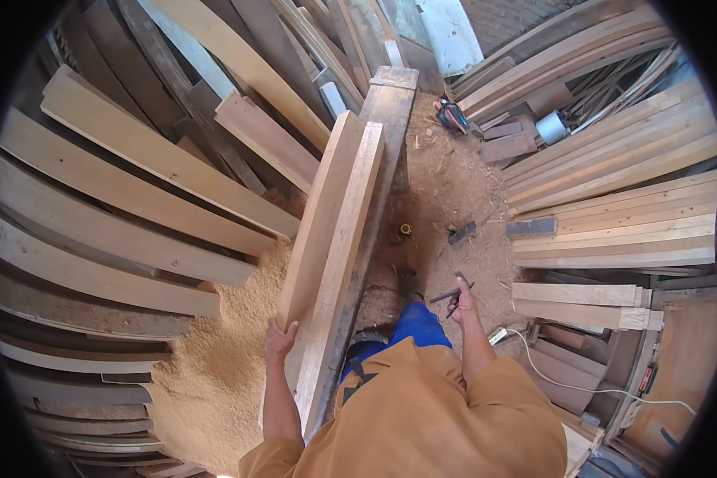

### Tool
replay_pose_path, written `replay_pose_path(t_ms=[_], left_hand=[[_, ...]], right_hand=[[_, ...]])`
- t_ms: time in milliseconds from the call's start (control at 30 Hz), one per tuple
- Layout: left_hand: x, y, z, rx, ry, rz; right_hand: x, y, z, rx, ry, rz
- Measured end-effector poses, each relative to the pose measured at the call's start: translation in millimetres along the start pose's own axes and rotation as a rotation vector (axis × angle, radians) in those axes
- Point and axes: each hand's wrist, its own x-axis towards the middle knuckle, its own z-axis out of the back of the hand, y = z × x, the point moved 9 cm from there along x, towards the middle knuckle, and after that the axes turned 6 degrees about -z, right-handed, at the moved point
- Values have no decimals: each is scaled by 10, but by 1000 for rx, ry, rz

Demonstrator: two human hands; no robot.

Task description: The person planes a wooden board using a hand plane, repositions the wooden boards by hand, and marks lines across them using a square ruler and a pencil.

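Note:
Two long pale timber beams, a left beam (320,207) and a right beam (349,231), lie side by side along a narrow worn bench (390,92). My left hand (280,341) grips the outer edge of the left beam near its close end, the thumb on the wood and the fingers partly hidden over the side. My right hand (464,305) is off to the right of the bench, above the floor, closed around a slim dark tool (443,295) that looks like a try square. It touches neither beam.
Several planks (127,231) fan out on the left beside a sawdust heap (215,374). Stacked boards (613,231) line the right. On the floor are a yellow tape measure (406,229), a dark block (461,233) and a power tool (452,117). A white cable (566,387) runs at lower right.

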Motion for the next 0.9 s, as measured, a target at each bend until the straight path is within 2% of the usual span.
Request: replay_pose_path(t_ms=[67, 167, 267, 367, 500, 667, 800, 900], left_hand=[[-4, -11, 27, 48, 6, 22], [-61, -50, 49, 92, -13, 53], [-57, -53, 47, 68, -18, 46], [-41, -17, -7, 29, 12, 55], [-29, 66, -77, 20, -20, 66], [-18, 152, -116, 52, -2, 125], [-36, 246, -195, 71, -14, 193], [-17, 140, -112, 46, 107, 261]], right_hand=[[201, 122, 64, 24, -79, 177], [121, 287, -112, 30, -131, 199], [92, 441, -505, -2, -67, 199], [121, 590, -1071, -31, 87, 185], [5, 917, -1965, -159, 69, 359], [29, 1298, -3099, -435, 134, 419], [92, 1477, -3824, -589, 43, 444], [142, 1532, -4193, -717, 0, 438]])
